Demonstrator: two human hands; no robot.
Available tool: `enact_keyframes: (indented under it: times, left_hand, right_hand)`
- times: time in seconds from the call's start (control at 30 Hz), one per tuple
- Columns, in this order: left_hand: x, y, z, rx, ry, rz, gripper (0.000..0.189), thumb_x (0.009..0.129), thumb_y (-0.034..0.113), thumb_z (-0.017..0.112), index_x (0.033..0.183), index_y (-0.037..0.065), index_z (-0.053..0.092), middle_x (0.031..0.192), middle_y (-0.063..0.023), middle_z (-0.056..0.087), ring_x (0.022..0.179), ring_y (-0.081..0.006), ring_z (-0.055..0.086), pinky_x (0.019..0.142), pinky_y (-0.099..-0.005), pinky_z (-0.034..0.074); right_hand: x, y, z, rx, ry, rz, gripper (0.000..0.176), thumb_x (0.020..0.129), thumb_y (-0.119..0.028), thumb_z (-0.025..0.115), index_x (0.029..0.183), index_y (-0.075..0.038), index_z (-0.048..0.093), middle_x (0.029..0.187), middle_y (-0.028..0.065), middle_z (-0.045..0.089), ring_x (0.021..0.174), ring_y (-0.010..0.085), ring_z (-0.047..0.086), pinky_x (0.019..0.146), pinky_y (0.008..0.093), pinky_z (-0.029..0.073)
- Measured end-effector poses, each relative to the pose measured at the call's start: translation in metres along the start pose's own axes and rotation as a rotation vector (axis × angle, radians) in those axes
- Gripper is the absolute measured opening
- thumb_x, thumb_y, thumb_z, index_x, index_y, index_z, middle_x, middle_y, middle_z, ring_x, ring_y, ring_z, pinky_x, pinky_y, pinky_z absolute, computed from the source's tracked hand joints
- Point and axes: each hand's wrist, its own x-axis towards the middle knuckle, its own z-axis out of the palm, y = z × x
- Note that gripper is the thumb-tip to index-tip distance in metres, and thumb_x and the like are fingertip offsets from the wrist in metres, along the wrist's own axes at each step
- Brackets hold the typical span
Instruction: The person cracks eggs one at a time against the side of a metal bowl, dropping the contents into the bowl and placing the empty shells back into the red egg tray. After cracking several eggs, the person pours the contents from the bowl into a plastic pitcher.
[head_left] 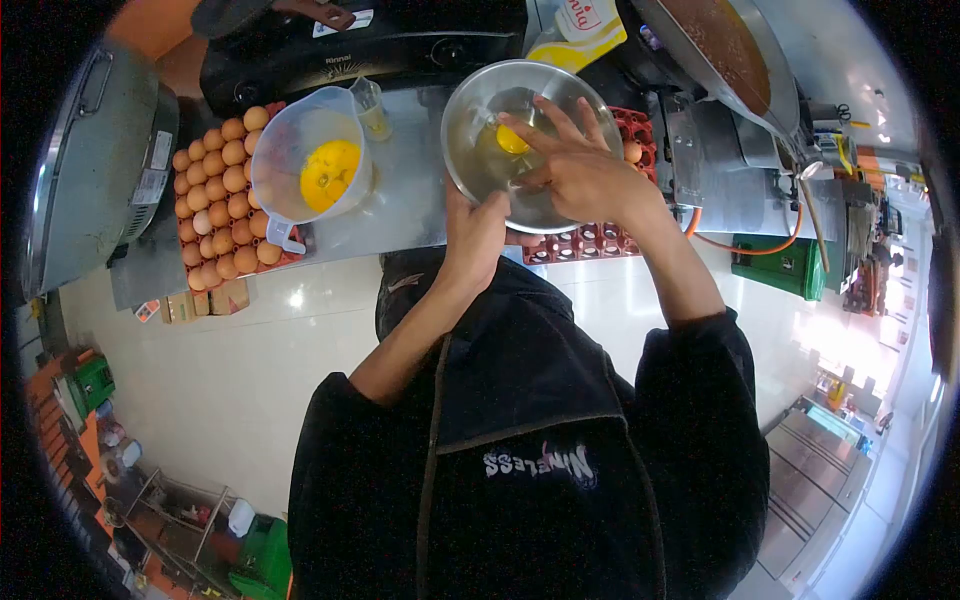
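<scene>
My left hand [474, 238] grips the near rim of a shiny metal bowl [468, 130], its thumb over the edge and some fingers hidden underneath. Inside the bowl, a yellow egg yolk [512, 139] lies in clear egg white. My right hand [580, 170] reaches into the bowl with fingers spread, one fingertip right by the yolk; whether it touches cannot be made out. To the left stands a translucent plastic measuring jug [272, 165] holding several yolks [328, 178]. Beside the jug, brown eggs [214, 188] fill a red tray.
A small clear cup [372, 110] stands behind the jug. Behind the counter [405, 190] is a black gas stove [350, 65]. Another red egg tray [590, 243] lies partly under the bowl. A large pan of brown food [720, 60] sits at back right, beside an orange hose [750, 246].
</scene>
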Motion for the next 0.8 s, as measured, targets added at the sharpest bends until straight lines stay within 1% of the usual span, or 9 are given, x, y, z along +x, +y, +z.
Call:
enact_keyframes:
  times: [0.17, 0.3, 0.37, 0.47, 0.53, 0.63, 0.77, 0.8]
  left_hand:
    - [0.002, -0.003, -0.004, 0.007, -0.006, -0.029, 0.064, 0.083, -0.003, 0.047, 0.143, 0.003, 0.025, 0.12, -0.0202, 0.055, 0.086, -0.0279, 0.07, 0.056, -0.0342, 0.066]
    - [0.002, -0.003, -0.003, 0.011, -0.019, -0.027, 0.061, 0.083, -0.002, 0.047, 0.141, 0.002, 0.027, 0.119, -0.0198, 0.056, 0.085, -0.0278, 0.07, 0.055, -0.0344, 0.066]
    - [0.002, 0.0, -0.003, -0.011, -0.043, -0.079, 0.069, 0.083, -0.007, 0.042, 0.146, 0.007, 0.017, 0.128, -0.0234, 0.05, 0.091, -0.0309, 0.07, 0.055, -0.0333, 0.066]
    - [0.003, -0.003, -0.006, -0.002, -0.055, -0.06, 0.07, 0.082, -0.006, 0.043, 0.146, 0.006, 0.018, 0.126, -0.0224, 0.05, 0.091, -0.0303, 0.07, 0.055, -0.0332, 0.066]
    - [0.004, -0.003, -0.007, 0.001, -0.052, -0.06, 0.07, 0.081, -0.005, 0.044, 0.146, 0.006, 0.018, 0.126, -0.0221, 0.05, 0.092, -0.0303, 0.07, 0.055, -0.0334, 0.067]
    - [0.004, -0.006, -0.008, 0.0, -0.044, -0.064, 0.071, 0.081, -0.005, 0.045, 0.146, 0.005, 0.017, 0.126, -0.022, 0.05, 0.093, -0.0304, 0.069, 0.056, -0.0339, 0.067]
    - [0.003, -0.005, -0.007, -0.004, -0.047, -0.062, 0.072, 0.08, -0.005, 0.045, 0.146, 0.005, 0.017, 0.128, -0.0226, 0.049, 0.096, -0.0311, 0.069, 0.057, -0.035, 0.067]
    - [0.003, -0.005, -0.007, -0.004, -0.047, -0.063, 0.072, 0.08, -0.005, 0.045, 0.146, 0.005, 0.017, 0.128, -0.0226, 0.049, 0.096, -0.0311, 0.069, 0.057, -0.035, 0.067]
  right_hand:
    - [0.001, 0.001, 0.007, 0.017, 0.027, 0.016, 0.04, 0.08, -0.009, 0.052, 0.108, -0.024, 0.078, 0.162, 0.0015, 0.027, 0.151, 0.036, 0.014, 0.12, 0.0654, 0.006]
    - [0.002, -0.001, 0.008, 0.018, 0.023, 0.014, 0.042, 0.081, -0.01, 0.051, 0.109, -0.027, 0.077, 0.162, 0.0012, 0.027, 0.151, 0.0354, 0.015, 0.12, 0.0649, 0.005]
    - [0.003, -0.003, 0.007, 0.02, 0.02, 0.012, 0.043, 0.081, -0.011, 0.051, 0.11, -0.028, 0.077, 0.163, 0.0011, 0.027, 0.151, 0.0351, 0.015, 0.12, 0.0646, 0.005]
    - [0.003, -0.004, 0.006, 0.003, 0.023, 0.017, 0.044, 0.081, -0.011, 0.05, 0.11, -0.03, 0.077, 0.163, 0.0009, 0.026, 0.151, 0.0349, 0.016, 0.12, 0.0648, 0.006]
    - [0.003, -0.005, 0.001, -0.023, -0.043, 0.013, 0.043, 0.082, -0.012, 0.05, 0.11, -0.031, 0.077, 0.162, 0.0021, 0.027, 0.151, 0.0356, 0.016, 0.119, 0.0658, 0.006]
    - [0.002, -0.004, 0.003, -0.024, -0.052, 0.001, 0.043, 0.083, -0.013, 0.05, 0.111, -0.031, 0.077, 0.162, 0.0036, 0.028, 0.15, 0.037, 0.017, 0.119, 0.0667, 0.006]
    - [0.0, -0.003, 0.002, 0.014, -0.072, -0.012, 0.042, 0.083, -0.014, 0.05, 0.111, -0.03, 0.077, 0.162, 0.0046, 0.027, 0.151, 0.0382, 0.016, 0.119, 0.0669, 0.005]
    - [-0.001, -0.004, -0.003, 0.01, -0.112, -0.005, 0.041, 0.083, -0.014, 0.051, 0.11, -0.03, 0.077, 0.162, 0.0047, 0.027, 0.151, 0.0382, 0.015, 0.119, 0.067, 0.005]
